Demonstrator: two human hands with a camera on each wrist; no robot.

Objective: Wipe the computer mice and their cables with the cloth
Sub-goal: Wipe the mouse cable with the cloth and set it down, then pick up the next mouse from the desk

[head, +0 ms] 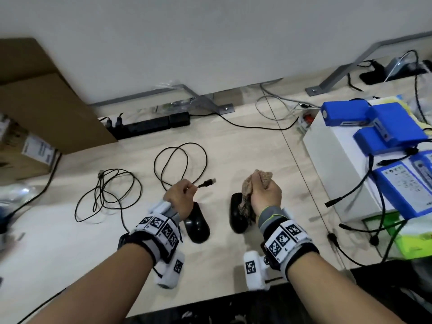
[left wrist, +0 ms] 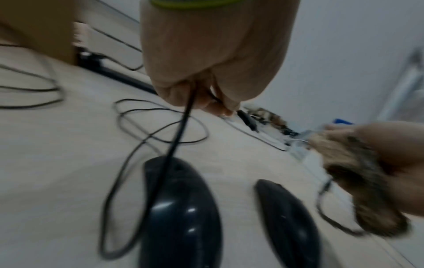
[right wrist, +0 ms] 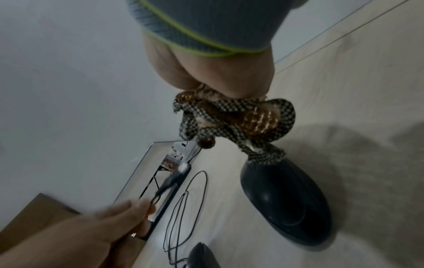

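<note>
Two black mice lie side by side on the pale table, the left mouse [head: 197, 224] [left wrist: 181, 214] and the right mouse [head: 238, 213] [right wrist: 286, 201]. My left hand [head: 189, 190] [left wrist: 206, 101] is raised over the left mouse and pinches its thin black cable [left wrist: 176, 137] just behind the USB plug [head: 208, 182] [right wrist: 174, 179]. The rest of that cable lies in loops [head: 180, 164] behind. My right hand [head: 265, 191] [right wrist: 211, 81] grips a bunched brown checked cloth [head: 258, 181] [right wrist: 234, 117], and a corner of the cloth hangs onto the right mouse.
A second black cable [head: 109, 192] lies coiled to the left. A cardboard box [head: 46, 94] and a black power strip [head: 149, 125] stand at the back left. A white box [head: 339, 160] with blue battery packs [head: 374, 122] and trailing leads is on the right.
</note>
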